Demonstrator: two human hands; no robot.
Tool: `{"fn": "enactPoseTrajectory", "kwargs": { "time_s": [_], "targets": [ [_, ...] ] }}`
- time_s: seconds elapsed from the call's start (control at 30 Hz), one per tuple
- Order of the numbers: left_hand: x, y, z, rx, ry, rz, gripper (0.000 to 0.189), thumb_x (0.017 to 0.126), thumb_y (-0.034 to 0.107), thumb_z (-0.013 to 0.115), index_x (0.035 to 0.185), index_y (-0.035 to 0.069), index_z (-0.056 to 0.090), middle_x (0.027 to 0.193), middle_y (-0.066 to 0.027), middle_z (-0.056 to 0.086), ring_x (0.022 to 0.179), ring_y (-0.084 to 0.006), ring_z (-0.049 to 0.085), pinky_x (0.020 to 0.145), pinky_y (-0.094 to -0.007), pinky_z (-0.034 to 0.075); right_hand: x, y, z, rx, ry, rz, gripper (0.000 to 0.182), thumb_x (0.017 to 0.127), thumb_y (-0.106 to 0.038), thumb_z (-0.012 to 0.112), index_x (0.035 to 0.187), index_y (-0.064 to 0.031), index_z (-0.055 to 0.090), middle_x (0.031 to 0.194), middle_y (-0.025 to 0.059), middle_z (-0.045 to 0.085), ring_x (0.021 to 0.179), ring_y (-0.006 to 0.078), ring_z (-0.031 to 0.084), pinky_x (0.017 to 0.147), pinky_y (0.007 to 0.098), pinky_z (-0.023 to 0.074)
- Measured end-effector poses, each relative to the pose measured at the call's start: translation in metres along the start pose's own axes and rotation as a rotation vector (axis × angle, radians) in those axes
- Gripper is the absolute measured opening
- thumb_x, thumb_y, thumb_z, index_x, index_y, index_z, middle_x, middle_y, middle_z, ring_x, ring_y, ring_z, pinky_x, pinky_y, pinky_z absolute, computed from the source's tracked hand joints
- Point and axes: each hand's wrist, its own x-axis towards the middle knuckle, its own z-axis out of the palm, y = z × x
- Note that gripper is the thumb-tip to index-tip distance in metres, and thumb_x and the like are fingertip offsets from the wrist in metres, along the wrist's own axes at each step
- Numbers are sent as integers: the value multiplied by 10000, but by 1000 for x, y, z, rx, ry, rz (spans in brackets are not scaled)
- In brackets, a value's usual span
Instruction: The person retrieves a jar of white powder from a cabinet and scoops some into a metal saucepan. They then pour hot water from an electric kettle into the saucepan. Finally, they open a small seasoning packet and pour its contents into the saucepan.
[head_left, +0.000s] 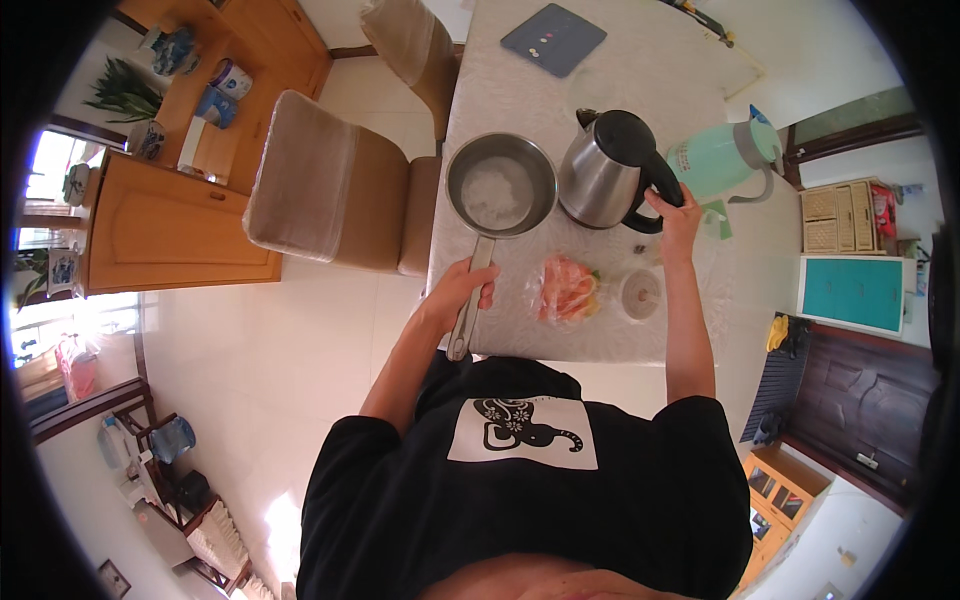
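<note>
My left hand (463, 289) grips the long metal handle of a steel saucepan (459, 196). A whitish patch, perhaps a reflection or contents, shows on the pan's bottom. Beside the pan on the right, a brushed-steel electric kettle (596, 176) with a black lid has its black handle in my right hand (679, 221). Whether the kettle rests on the table or is lifted, I cannot tell. Nearer me lie a clear plastic bag (568, 291) with something orange-pink inside and a round translucent lid or cup (640, 295).
A mint-green vacuum jug (712, 160) stands close behind my right hand. At the table's far end lies a dark induction hob (553, 39). Two covered chairs (315, 176) line the left side of the cloth-covered table (510, 334). A small green-and-white item (716, 219) lies near the jug.
</note>
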Motion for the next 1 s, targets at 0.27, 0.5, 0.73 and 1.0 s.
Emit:
{"fn": "enactPoseTrajectory", "kwargs": {
  "time_s": [0.27,0.5,0.73,1.0],
  "targets": [
    [-29,3,23,16,41,20,144,924,163,594,959,42,523,673,-8,499,568,-106,496,533,-253,420,2,34,3,106,15,3,207,744,-82,792,872,-26,638,760,-37,561,722,77,493,688,228,379],
    [-65,5,28,-12,-55,-91,127,950,154,562,901,60,493,643,-1,466,533,-101,435,539,-264,386,-8,26,-9,-229,-52,101,391,722,-199,829,985,-4,616,866,50,620,799,152,560,754,270,418],
    [-70,4,25,-36,-165,-117,142,945,150,566,867,68,480,649,-5,469,550,-114,457,551,-283,401,-51,8,1,-600,294,-375,609,747,-166,775,1265,1,502,1254,181,524,1164,320,500,985,405,397],
    [-121,-13,3,209,-209,-208,137,935,161,595,907,71,495,647,2,473,537,-101,450,540,-275,397,-221,-17,33,-305,218,-319,393,882,-80,659,1250,-22,535,1247,111,580,1144,194,562,957,315,451]
  ]
}}
